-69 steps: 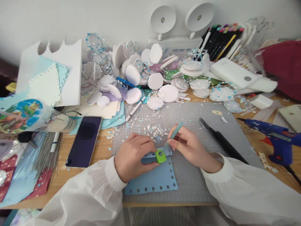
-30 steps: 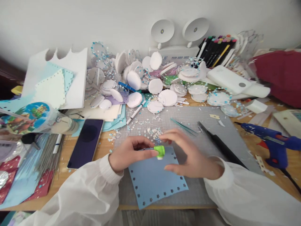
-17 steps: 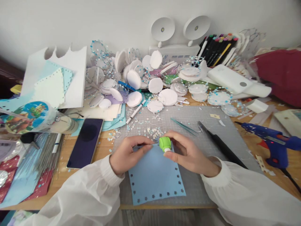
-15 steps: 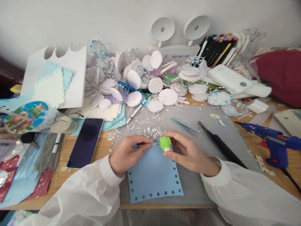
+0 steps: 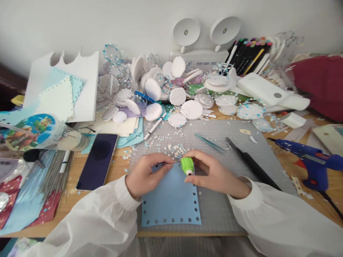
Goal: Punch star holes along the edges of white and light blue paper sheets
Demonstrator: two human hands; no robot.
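A light blue sheet of paper [image 5: 171,196] lies on the grey cutting mat, with small flower-shaped holes along its side and bottom edges. My left hand [image 5: 150,175] pinches the sheet's top edge between thumb and fingers. In my right hand [image 5: 211,175] is a small green craft punch [image 5: 187,164], gripped between thumb and fingers at the top right of the sheet. The punch's slot and the paper edge at it are partly hidden by the fingers. Tiny punched paper flowers [image 5: 175,150] are scattered just beyond both hands.
Tweezers [image 5: 210,143] and a black-handled tool [image 5: 254,166] lie on the cutting mat [image 5: 222,214]. A blue glue gun [image 5: 311,157] is at right, a phone [image 5: 98,162] at left. White discs [image 5: 178,96] pile up behind, before a twin-headed lamp [image 5: 198,59].
The blue sheet has shifted a little left, its lower edge swinging leftward. The green punch has moved slightly left and tilted in my right hand. My left hand stays nearly still.
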